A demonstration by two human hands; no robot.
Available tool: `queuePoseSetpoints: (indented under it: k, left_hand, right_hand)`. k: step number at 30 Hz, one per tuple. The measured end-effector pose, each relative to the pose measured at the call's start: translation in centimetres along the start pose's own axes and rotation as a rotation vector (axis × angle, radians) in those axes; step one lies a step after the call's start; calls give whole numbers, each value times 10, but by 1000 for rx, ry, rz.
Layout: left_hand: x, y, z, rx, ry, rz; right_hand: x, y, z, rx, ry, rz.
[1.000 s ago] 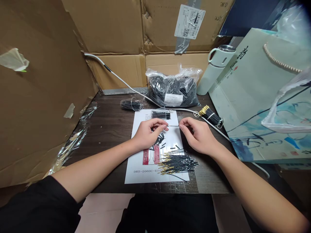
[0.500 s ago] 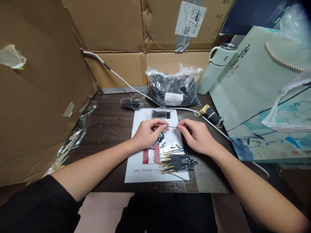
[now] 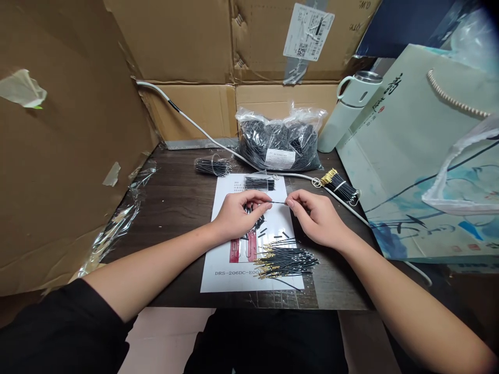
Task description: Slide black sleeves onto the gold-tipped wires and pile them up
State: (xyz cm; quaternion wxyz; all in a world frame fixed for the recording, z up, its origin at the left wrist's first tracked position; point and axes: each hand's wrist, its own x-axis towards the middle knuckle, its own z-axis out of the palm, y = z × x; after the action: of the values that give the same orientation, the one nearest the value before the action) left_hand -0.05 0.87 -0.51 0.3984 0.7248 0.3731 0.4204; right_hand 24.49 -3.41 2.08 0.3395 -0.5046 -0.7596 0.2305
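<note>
My left hand (image 3: 237,214) and my right hand (image 3: 314,215) pinch the two ends of one thin black wire (image 3: 279,202) above a white printed sheet (image 3: 234,270) on the dark table (image 3: 175,202). Short black sleeve pieces (image 3: 260,224) lie under my left hand's fingers. A loose heap of black wires with gold tips (image 3: 286,259) rests on the sheet near my right wrist. A small bundle of black pieces (image 3: 259,183) lies at the sheet's top edge.
A clear bag of black parts (image 3: 278,143) stands at the back, with another bundle (image 3: 212,166) to its left and a banded gold-tipped bundle (image 3: 340,186) to the right. A white cable (image 3: 202,132) crosses the table. Cardboard walls (image 3: 62,171), a pale flask (image 3: 346,111) and a paper bag (image 3: 421,156) surround it.
My right hand has slid slightly left along the wire toward my left hand; the gap between the fingertips is a little shorter. Everything else stays put.
</note>
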Motion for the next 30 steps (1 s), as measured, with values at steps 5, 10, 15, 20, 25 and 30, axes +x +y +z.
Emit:
queuePoseSetpoints:
  k: [5,10,15,20,25,30]
  left_hand:
    - [0,0,0,14,21,7]
    - [0,0,1,-2,28,-9]
    - [1,1,0,-2,31,-11]
    - [1,0,-1,-4,23,-8]
    - [1,-1,-1,2,13,-2]
    - [2,-1,-1,11,5,-4]
  right_hand:
    - [0,1,1,7,-2,-2]
    - [-1,2,-1,10,7,-6]
    - [-1,2,-2,27,11,-15]
    - [-1,2,-2,30,7,-13]
    - [-1,0,-2,31,-4,-16]
    - [-1,-1,-2,29,-7,-15]
